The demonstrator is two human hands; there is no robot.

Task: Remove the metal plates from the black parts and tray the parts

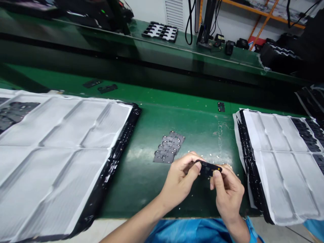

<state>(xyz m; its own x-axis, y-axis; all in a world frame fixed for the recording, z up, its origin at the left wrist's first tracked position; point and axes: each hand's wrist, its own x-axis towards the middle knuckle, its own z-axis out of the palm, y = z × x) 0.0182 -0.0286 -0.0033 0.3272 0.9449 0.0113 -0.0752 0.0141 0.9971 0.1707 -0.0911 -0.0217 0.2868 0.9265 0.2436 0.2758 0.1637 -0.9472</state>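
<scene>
Between the two grips, a small black part (208, 167) is clamped: left grip (181, 180) pinches one end, right grip (227, 192) the other, above the surface (192, 121). Just beyond lies a grey stack (168, 148). Judged mid-handling; the thin part calls for steady fingertip pressure.

L hand (180, 179) & R hand (227, 192) pinching small black part (208, 167), grey plates stack (169, 147) nearby, green bench (157, 111)

You have a black part (208, 168) with a yellow spot, grey plates (169, 147), a glossy green table (141, 182) flecked with white crumbs (212, 156), white sheets (50, 141) creased in a grid over black trays (249, 162), a blue garment (192, 232) and orange shelving (264, 23).
</scene>
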